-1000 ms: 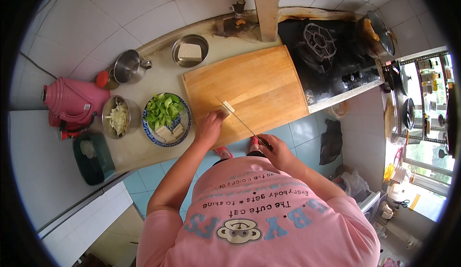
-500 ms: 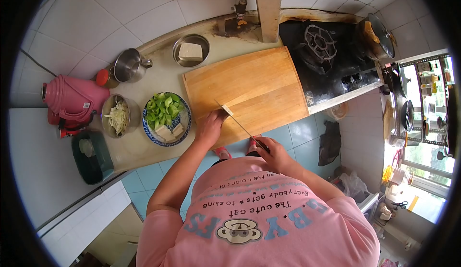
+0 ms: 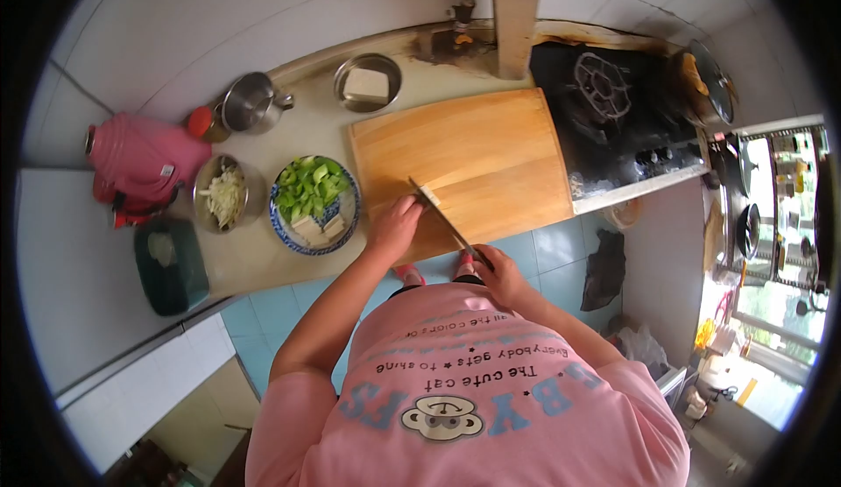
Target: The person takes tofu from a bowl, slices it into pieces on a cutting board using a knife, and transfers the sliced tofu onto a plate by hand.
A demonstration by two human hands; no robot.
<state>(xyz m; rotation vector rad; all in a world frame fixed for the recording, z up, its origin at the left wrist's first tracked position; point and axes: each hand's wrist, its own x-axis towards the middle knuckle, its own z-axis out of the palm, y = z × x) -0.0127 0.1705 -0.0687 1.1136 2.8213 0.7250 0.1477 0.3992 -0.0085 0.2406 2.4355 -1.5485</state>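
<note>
My right hand [image 3: 499,272] is closed around the handle of a kitchen knife [image 3: 448,227], its blade slanting up and left over the wooden cutting board [image 3: 464,150]. A small white piece of tofu [image 3: 430,195] lies against the blade near its tip. My left hand [image 3: 396,224] rests at the board's lower left, fingers drawn together and fingertips at the tofu and the blade; the fingers partly hide what is under them. Left of the board, a blue-patterned plate [image 3: 290,238] holds chopped green vegetable [image 3: 308,184] and several cut tofu pieces [image 3: 308,230].
Behind the board stands a steel bowl [image 3: 399,93] with a tofu block [image 3: 366,86]. Farther left are a bowl of shredded pale vegetable [image 3: 225,200], a steel pot [image 3: 252,103], a pink thermos [image 3: 144,158] and a green tub [image 3: 171,268]. A gas stove [image 3: 604,93] adjoins the board's right.
The view has shifted a little, so the counter appears farther right. The knife blade has tilted and shows more of its flat side. Both hands stay at about the same place on the board.
</note>
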